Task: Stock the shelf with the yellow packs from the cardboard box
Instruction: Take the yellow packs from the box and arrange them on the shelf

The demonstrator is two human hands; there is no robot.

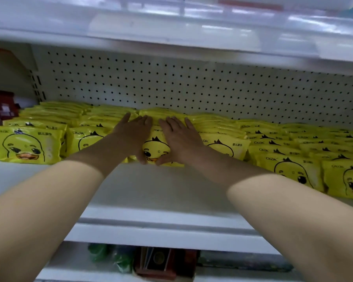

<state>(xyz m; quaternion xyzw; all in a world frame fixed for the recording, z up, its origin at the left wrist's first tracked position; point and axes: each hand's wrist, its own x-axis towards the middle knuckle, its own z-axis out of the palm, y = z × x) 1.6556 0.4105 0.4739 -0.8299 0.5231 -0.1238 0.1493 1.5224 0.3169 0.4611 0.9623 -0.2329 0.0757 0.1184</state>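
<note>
L hand (135, 135), R hand (180, 137); pressing yellow pack (156, 147)

Single view, head-worn, wide-angle. Looking forward and slightly down into shelf (161, 186) bay, close in. Shelf front edge runs across lower frame, dipping toward right. Pegboard (192, 84) back wall dead ahead. Upper shelf (171, 37) edge fills top, blurred. Lower shelf (65, 269) peeks under front edge.

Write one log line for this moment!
step: stocking | left hand: presses yellow pack | right hand: presses same pack | place: shelf middle row
</note>
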